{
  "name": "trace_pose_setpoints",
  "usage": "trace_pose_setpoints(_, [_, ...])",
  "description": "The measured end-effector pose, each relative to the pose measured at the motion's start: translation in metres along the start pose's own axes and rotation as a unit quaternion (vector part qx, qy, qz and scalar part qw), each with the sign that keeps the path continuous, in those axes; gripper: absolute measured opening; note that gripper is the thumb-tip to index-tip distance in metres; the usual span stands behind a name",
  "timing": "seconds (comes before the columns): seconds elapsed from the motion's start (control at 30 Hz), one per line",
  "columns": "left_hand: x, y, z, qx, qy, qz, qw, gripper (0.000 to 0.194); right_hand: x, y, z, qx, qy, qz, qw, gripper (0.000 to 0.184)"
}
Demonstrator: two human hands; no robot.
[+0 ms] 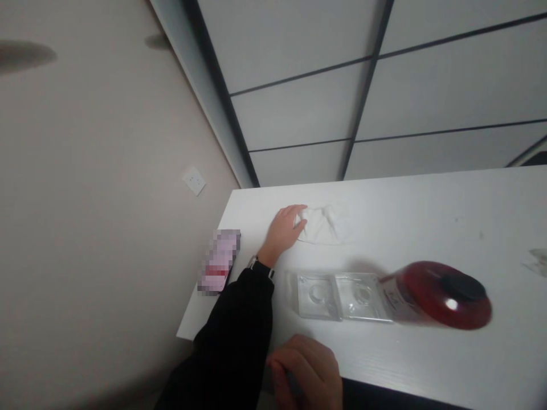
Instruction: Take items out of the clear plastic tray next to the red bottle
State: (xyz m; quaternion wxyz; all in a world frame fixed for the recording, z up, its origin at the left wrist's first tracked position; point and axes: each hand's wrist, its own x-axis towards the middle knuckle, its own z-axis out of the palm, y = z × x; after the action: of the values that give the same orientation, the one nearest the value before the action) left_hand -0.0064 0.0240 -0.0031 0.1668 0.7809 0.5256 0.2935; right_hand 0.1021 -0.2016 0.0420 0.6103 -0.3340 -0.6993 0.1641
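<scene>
A white, crumpled cloth (322, 225) lies flat near the far side of the table; it could be a tissue or wipe. My left hand (287, 229) has its fingers and thumb closed on the cloth's left end. Close to me at the table's front edge, my right hand (310, 367) is loosely curled, apart from everything else on the table, and nothing shows in it. In front of it sits a clear plastic case (318, 297) of two square halves, each with a round centre. A red bottle (431, 296) with a black cap stands against the case's right end.
A phone (220, 262) with a blurred screen lies at the left edge of the white table (427, 210). A clear object (536, 261) is partly visible at the far right. A wall socket (194, 180) and white panelled doors (299, 119) stand beyond.
</scene>
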Motion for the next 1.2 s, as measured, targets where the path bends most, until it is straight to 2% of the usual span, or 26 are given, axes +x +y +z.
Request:
trace_pose_setpoints(0.3, [0.009, -0.013, -0.004, -0.065, 0.039, -0.028, 0.997, 0.029, -0.007, -0.002, -0.003, 0.027, -0.013, 0.054, 0.998, 0.019])
trace_pose_setpoints(0.47, [0.017, -0.021, -0.003, -0.084, 0.060, -0.041, 0.994, 0.042, -0.006, -0.003, -0.002, 0.029, -0.022, 0.081, 0.996, 0.021])
trace_pose_setpoints(0.57, [0.019, -0.023, -0.002, -0.077, 0.063, -0.040, 0.994, 0.041, -0.006, -0.003, -0.001, 0.029, -0.022, 0.092, 0.995, 0.022])
trace_pose_setpoints(0.93, [0.023, -0.024, -0.002, -0.034, 0.097, -0.069, 0.992, 0.035, -0.006, -0.003, -0.002, 0.036, -0.022, 0.094, 0.995, 0.024])
trace_pose_setpoints(1.2, [0.023, -0.022, -0.003, -0.076, 0.118, -0.081, 0.987, 0.032, -0.006, -0.003, -0.001, 0.040, -0.026, 0.101, 0.994, 0.024])
